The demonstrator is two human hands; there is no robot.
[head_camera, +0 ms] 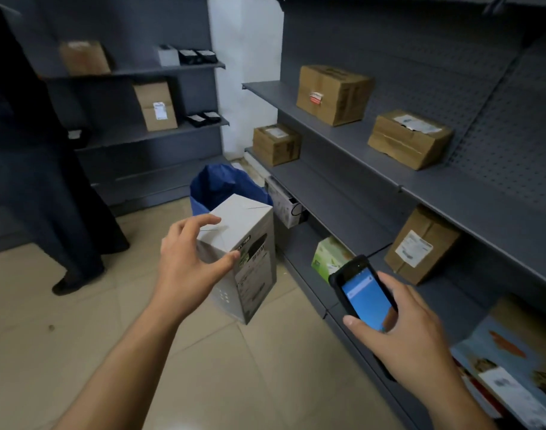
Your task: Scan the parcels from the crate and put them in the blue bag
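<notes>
Box (243,240): tall grey-white carton, tilted, right in front of the bag (217,184). Honestly can't tell if its bottom corner sits on the floor (79,336) or hangs just off it.
Left hand (185,259): it's got the box by the top near corner, with fingers curved over the top flap and the thumb pressed on the labelled side. It's a wide, kinda loose-looking span, but it is a hold.
Right hand (405,333): wrapped round the scanner (363,293), blue screen lit and facing up, out by the front edge of the bottom shelf (309,274), apart from the box.
Label (254,268): barcode sticker on the side facing the scanner, partly under the thumb.
Weight: my guess is light to medium. One hand on a corner seems to manage it, but a box this tall will want to swing.
Stiffness: plain cardboard with stiff walls. The top flaps look like the weak spot and could dent if squeezed.
Slip: the printed card looks smooth, so a corner pinch could slide.
Best hold: I'd span the top across the narrow way, or go palm under the base, and keep off the label.
Bag: soft blue sack with its mouth open, standing on the floor at the shelf's end. It'll likely fold if the box catches the rim.
</notes>
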